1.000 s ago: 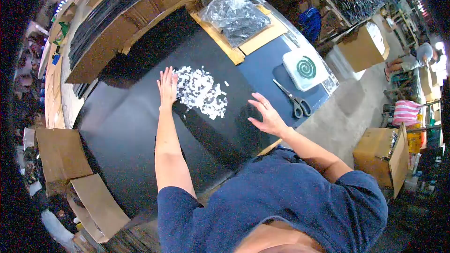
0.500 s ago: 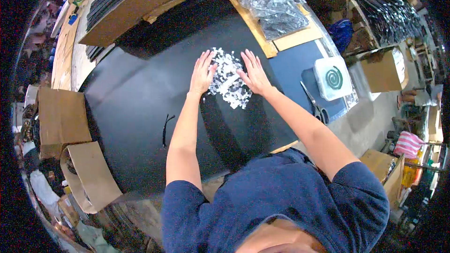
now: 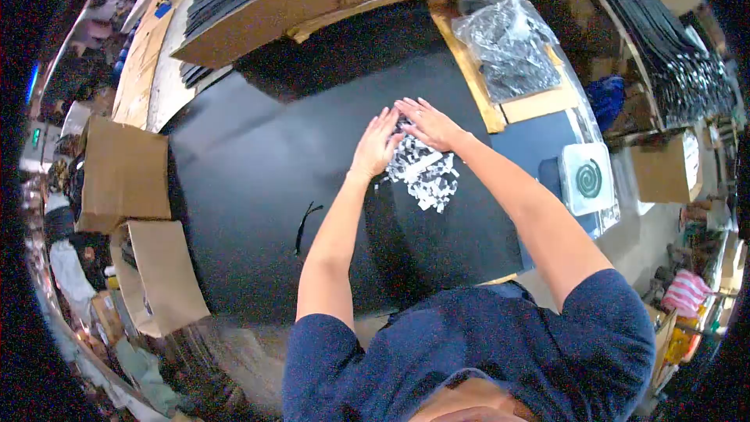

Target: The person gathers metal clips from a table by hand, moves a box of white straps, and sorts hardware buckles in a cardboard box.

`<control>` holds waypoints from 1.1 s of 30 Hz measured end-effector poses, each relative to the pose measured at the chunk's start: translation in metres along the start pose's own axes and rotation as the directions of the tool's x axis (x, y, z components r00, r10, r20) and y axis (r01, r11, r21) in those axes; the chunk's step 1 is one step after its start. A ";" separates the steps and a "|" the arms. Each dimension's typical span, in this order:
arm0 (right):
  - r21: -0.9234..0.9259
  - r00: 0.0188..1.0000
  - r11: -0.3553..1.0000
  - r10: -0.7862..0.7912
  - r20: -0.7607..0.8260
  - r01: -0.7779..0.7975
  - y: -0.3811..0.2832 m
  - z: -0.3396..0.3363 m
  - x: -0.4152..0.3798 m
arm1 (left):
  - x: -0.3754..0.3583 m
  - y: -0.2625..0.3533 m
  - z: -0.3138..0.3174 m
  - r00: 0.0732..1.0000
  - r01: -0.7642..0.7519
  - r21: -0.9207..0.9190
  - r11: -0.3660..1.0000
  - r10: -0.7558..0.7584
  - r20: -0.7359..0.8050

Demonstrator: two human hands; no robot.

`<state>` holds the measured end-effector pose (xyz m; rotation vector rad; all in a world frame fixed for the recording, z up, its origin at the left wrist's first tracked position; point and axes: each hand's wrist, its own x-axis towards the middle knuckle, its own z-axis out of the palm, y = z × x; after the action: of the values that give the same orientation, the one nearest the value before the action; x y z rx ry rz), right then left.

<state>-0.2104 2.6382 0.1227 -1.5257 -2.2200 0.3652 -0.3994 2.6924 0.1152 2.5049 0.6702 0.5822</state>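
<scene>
A pile of small white pieces (image 3: 428, 176) lies on the black table top (image 3: 258, 164). My left hand (image 3: 376, 144) rests at the pile's far left edge, fingers stretched out. My right hand (image 3: 431, 125) lies over its far side, flat with the fingers extended. The fingertips of both hands meet or nearly meet beyond the pile, and part of the pile is hidden beneath them. A few loose pieces sit close to my left wrist. Nothing is gripped in either hand.
A thin black strip (image 3: 303, 227) lies left of my left forearm. At the right stand a white plastic box with a green coil (image 3: 587, 179) and a clear plastic bag (image 3: 512, 47). Cardboard boxes (image 3: 125, 176) border the left edge; a long cardboard panel (image 3: 351, 12) borders the back.
My hands have come together from the two sides to the far end of the pile. The pile is gathered slightly closer. The whole view has shifted, so things appear lower and further right.
</scene>
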 end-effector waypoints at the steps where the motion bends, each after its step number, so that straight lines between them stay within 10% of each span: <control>1: 0.034 1.000 0.999 -0.003 0.024 0.002 -0.001 0.000 -0.001 | -0.002 0.001 0.002 1.000 0.007 0.032 0.999 -0.007 -0.002; 17: 0.189 0.999 0.982 0.014 0.038 -0.021 -0.069 0.001 -0.067 | -0.069 0.064 0.041 0.968 0.052 -0.243 0.969 -0.109 -0.225; 27: 0.054 0.987 0.990 0.138 -0.085 -0.134 -0.050 -0.010 -0.115 | -0.099 0.077 0.027 0.850 0.408 0.064 0.911 -0.354 -0.391; 33: 0.141 0.978 0.983 0.141 -0.151 -0.120 -0.074 0.004 -0.120 | -0.096 0.089 0.046 0.916 0.317 -0.019 0.948 -0.311 -0.254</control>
<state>-0.2358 2.4995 0.1290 -1.5764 -1.9395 0.4054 -0.4206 2.5561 0.1012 2.2914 1.1559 0.7827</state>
